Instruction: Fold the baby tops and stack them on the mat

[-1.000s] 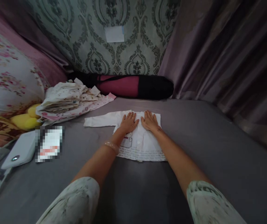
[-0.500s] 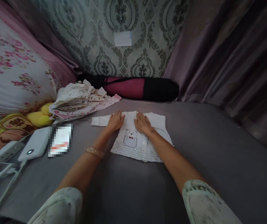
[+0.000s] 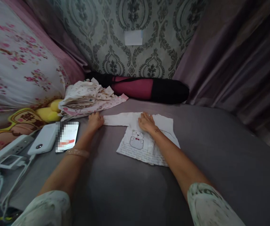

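A small white child's shirt lies front up on the grey bed sheet, with a bear with a red bow tie and rows of printed writing on it. One sleeve stretches straight out to the left. My left hand has its fingers curled over the cuff at that sleeve's end, hiding the cuff. Flat on the shirt's upper middle rests my right hand, fingers extended. No sleeve sticks out on the shirt's right side.
A pile of folded clothes lies at back left, before a black and pink long bag. To the left are a phone, a white power bank, a power strip with cables, and a yellow plush.
My left hand has slid left from the shirt's shoulder to the sleeve's end and closed there. My right hand stays flat on the shirt. The view has shifted slightly left.
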The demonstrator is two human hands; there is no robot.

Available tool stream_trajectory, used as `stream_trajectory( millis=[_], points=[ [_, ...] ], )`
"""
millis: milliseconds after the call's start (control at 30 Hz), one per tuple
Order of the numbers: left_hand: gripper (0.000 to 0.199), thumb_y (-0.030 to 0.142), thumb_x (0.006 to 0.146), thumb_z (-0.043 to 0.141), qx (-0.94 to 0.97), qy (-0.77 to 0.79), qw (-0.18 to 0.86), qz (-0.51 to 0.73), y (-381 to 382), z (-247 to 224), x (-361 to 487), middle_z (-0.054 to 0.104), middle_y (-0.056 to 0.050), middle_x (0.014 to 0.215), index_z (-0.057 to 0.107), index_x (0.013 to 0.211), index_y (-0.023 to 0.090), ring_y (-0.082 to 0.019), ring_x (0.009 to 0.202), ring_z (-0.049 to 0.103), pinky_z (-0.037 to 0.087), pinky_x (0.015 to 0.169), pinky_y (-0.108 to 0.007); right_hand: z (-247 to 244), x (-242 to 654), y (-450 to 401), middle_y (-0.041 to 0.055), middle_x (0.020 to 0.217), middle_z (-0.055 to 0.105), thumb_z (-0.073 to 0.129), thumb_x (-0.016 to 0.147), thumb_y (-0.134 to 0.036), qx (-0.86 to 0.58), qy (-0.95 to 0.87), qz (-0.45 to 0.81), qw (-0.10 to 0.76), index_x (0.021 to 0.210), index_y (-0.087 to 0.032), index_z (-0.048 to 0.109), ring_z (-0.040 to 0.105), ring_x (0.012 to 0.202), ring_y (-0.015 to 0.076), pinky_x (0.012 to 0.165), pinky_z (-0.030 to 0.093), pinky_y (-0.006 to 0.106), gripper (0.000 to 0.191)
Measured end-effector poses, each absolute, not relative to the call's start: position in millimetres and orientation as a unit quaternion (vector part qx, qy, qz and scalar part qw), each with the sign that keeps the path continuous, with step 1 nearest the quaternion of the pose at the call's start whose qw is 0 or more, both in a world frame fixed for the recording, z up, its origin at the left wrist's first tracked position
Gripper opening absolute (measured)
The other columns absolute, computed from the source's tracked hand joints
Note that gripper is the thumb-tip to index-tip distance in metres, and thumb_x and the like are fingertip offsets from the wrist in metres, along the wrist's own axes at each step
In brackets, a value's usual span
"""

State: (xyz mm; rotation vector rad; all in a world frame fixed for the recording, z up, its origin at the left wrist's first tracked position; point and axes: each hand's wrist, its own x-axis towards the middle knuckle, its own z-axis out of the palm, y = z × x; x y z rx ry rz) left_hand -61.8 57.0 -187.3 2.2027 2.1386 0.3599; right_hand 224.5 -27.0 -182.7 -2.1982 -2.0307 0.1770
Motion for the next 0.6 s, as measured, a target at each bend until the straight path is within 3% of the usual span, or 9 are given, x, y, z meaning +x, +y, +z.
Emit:
stream_trajectory(
  millis=[200, 333, 467, 600],
  points=[
    [0.034, 0.033, 0.081, 0.055, 0.688, 0.705, 0.123, 0.123, 70.4, -183.9, -74.0, 0.069, -0.016, 0.102, 0.065, 0.105, 0.011, -0.032, 0.104, 0.062, 0.048, 0.087, -0.039, -188.3, 189.7, -7.5, 0.0154, 0.156, 0.027, 0.023, 0.098, -0.031, -0.688, -0.714, 0.088, 0.096, 0.148, -0.003, 0.029, 0.019, 0.144, 0.0231, 0.117, 0.011, 0.037, 0.057],
    [0.03, 0.034, 0.068, 0.068, 0.639, 0.703, 0.235, 0.207, 77.0, -186.4, -79.2, 0.067, -0.006, 0.073, 0.065, 0.09, 0.014, -0.026, 0.08, 0.066, 0.049, 0.066, -0.029, -193.6, 178.7, -1.6, 0.0159, 0.156, 0.024, 0.023, 0.098, -0.032, -0.697, -0.703, 0.099, 0.102, 0.148, -0.001, 0.028, 0.019, 0.144, 0.0247, 0.116, 0.013, 0.039, 0.058],
    [0.021, 0.027, 0.057, 0.076, 0.601, 0.685, 0.325, 0.253, 81.9, -187.5, -82.8, 0.051, 0.003, 0.047, 0.06, 0.068, 0.018, -0.017, 0.053, 0.057, 0.035, 0.044, -0.021, -196.8, 176.5, -2.5, 0.0147, 0.157, 0.024, 0.023, 0.099, -0.035, -0.704, -0.697, 0.087, 0.105, 0.148, -0.002, 0.028, 0.018, 0.144, 0.0245, 0.117, 0.011, 0.04, 0.06],
    [0.015, 0.018, 0.057, 0.071, 0.572, 0.65, 0.414, 0.28, 80.0, -182.5, -84.1, 0.043, 0.007, 0.04, 0.057, 0.063, 0.018, -0.011, 0.039, 0.043, 0.023, 0.038, -0.019, -197.0, 175.3, -3.8, 0.0133, 0.157, 0.023, 0.022, 0.099, -0.037, -0.708, -0.696, 0.08, 0.092, 0.149, -0.006, 0.028, 0.017, 0.144, 0.0244, 0.117, 0.009, 0.04, 0.059]
  ],
)
